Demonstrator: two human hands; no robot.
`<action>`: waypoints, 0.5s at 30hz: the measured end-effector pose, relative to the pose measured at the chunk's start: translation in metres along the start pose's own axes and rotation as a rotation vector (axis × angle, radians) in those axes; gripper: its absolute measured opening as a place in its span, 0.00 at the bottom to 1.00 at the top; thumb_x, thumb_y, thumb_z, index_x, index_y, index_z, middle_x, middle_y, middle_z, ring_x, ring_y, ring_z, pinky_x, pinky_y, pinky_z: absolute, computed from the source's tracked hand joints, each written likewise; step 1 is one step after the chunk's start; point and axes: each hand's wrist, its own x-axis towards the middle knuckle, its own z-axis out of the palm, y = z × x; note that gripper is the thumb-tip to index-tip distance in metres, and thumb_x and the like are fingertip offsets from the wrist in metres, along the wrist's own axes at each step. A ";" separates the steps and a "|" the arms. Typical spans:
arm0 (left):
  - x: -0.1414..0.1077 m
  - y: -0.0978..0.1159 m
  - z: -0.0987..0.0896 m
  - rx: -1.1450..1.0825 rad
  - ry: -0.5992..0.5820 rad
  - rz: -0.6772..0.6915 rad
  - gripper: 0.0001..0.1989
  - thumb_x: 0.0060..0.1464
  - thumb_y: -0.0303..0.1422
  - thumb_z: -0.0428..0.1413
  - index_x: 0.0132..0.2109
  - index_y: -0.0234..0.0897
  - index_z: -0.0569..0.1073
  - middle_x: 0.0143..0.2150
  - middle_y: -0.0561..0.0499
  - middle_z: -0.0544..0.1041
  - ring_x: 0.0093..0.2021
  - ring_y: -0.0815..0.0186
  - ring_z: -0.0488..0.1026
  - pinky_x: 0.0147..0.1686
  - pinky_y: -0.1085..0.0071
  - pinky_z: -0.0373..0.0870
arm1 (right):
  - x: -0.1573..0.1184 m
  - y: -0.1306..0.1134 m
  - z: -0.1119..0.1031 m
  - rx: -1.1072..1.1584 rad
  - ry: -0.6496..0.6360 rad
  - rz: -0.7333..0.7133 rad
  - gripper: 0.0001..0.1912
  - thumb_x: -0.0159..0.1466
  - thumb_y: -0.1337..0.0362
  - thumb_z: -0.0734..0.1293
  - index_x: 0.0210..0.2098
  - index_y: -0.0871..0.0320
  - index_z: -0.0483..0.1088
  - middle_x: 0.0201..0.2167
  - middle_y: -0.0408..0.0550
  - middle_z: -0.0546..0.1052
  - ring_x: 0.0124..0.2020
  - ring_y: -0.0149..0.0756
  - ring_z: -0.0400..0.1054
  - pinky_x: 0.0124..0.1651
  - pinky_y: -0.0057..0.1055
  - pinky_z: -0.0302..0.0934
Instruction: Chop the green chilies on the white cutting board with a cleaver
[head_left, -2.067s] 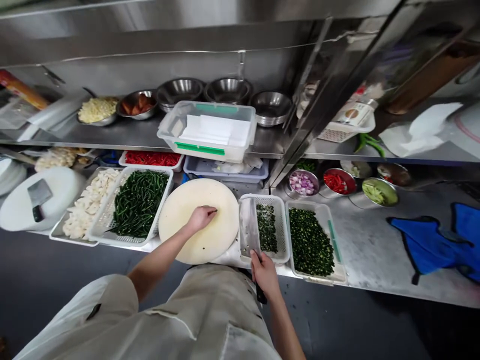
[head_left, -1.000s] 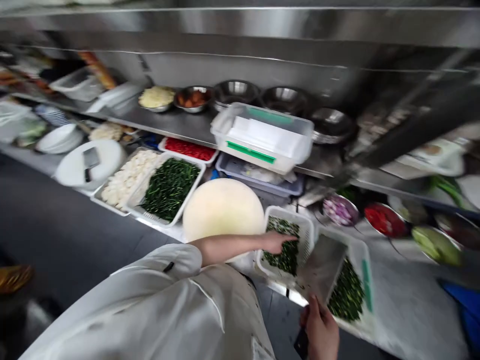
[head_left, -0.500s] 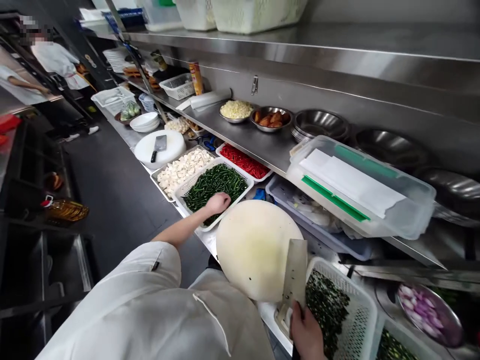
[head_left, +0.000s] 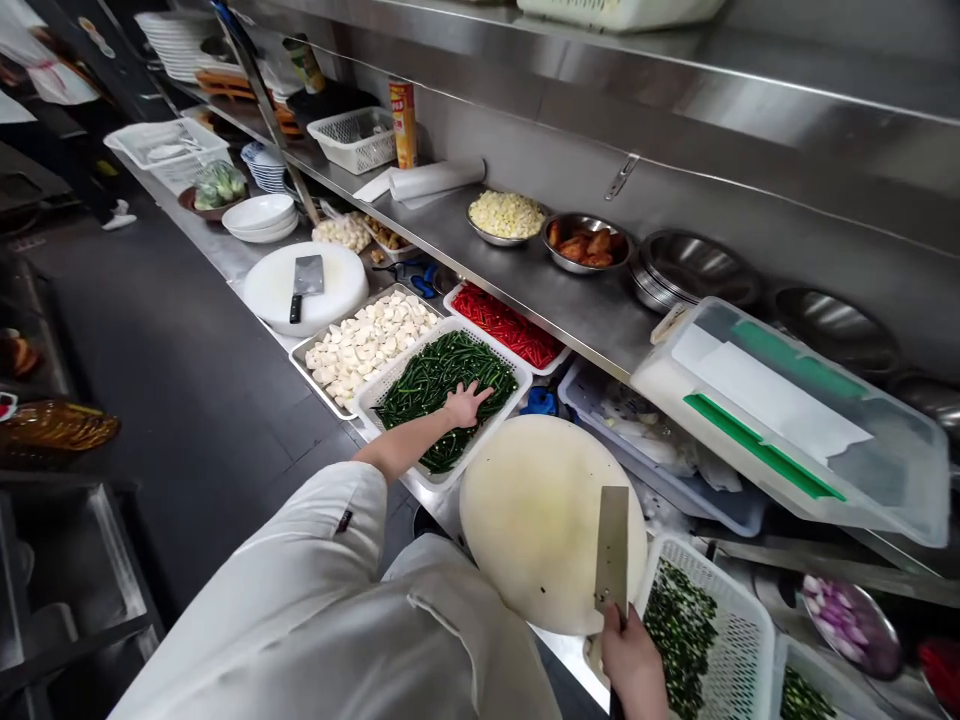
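My left hand (head_left: 466,405) lies with spread fingers on long green chili peppers (head_left: 420,380), which fill a white perforated basket (head_left: 523,385). In my right hand (head_left: 634,660) is the handle of a cleaver (head_left: 613,545). Its broad blade rests over the right side of a round white cutting board (head_left: 540,500), which carries only a small dark speck and a yellowish stain. Right of the board, a second perforated basket (head_left: 739,610) holds chopped dark green pieces (head_left: 681,630).
Beyond the peppers are a tray of peeled white pieces (head_left: 367,345), red chili strips (head_left: 506,325) and another board (head_left: 262,290) bearing a cleaver (head_left: 308,275). A steel shelf (head_left: 450,230) overhangs the counter, with a lidded plastic box (head_left: 795,420) jutting forward. Chopped onion (head_left: 836,615) sits right.
My left hand has gone from closed fingers at the basket's near edge to spread fingers on the peppers. The cleaver stays in my right hand, turned more upright. The view has shifted.
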 end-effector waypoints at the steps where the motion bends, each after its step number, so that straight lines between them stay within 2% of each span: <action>1: -0.002 -0.007 -0.003 0.003 -0.014 0.021 0.60 0.47 0.37 0.71 0.79 0.61 0.48 0.82 0.39 0.42 0.75 0.22 0.49 0.64 0.25 0.59 | 0.000 -0.001 0.002 0.005 -0.019 0.002 0.19 0.66 0.49 0.56 0.39 0.48 0.76 0.37 0.59 0.84 0.42 0.60 0.82 0.42 0.46 0.72; 5: -0.012 -0.022 -0.022 0.048 -0.069 0.054 0.56 0.47 0.37 0.71 0.78 0.61 0.53 0.80 0.39 0.50 0.70 0.27 0.59 0.60 0.36 0.70 | -0.002 -0.012 0.013 0.002 0.012 0.033 0.22 0.69 0.50 0.54 0.43 0.50 0.76 0.42 0.63 0.84 0.45 0.59 0.81 0.43 0.43 0.70; 8: -0.029 -0.016 -0.032 0.127 -0.021 0.117 0.49 0.50 0.38 0.68 0.76 0.55 0.59 0.76 0.37 0.58 0.69 0.34 0.62 0.57 0.47 0.74 | -0.021 -0.034 0.013 -0.013 0.025 0.092 0.26 0.74 0.51 0.53 0.54 0.58 0.75 0.47 0.67 0.84 0.50 0.55 0.80 0.45 0.39 0.67; 10: -0.038 -0.014 -0.038 0.187 0.015 0.162 0.44 0.54 0.39 0.64 0.75 0.52 0.61 0.73 0.37 0.63 0.66 0.39 0.66 0.56 0.52 0.75 | -0.032 -0.049 0.007 -0.007 -0.002 0.087 0.25 0.76 0.55 0.54 0.60 0.62 0.73 0.50 0.67 0.83 0.53 0.51 0.78 0.47 0.35 0.65; 12: -0.035 -0.019 -0.044 0.260 0.030 0.183 0.38 0.57 0.41 0.61 0.74 0.50 0.64 0.71 0.39 0.65 0.62 0.44 0.71 0.56 0.56 0.74 | -0.032 -0.056 -0.004 -0.006 0.001 0.055 0.23 0.77 0.60 0.55 0.62 0.63 0.71 0.52 0.66 0.82 0.54 0.47 0.77 0.49 0.32 0.62; 15: -0.023 -0.032 -0.053 0.308 0.085 0.186 0.33 0.59 0.42 0.60 0.71 0.49 0.69 0.69 0.42 0.68 0.60 0.49 0.75 0.58 0.62 0.73 | -0.024 -0.057 -0.012 -0.026 0.008 0.082 0.20 0.78 0.59 0.55 0.60 0.60 0.72 0.49 0.61 0.83 0.50 0.44 0.77 0.47 0.30 0.59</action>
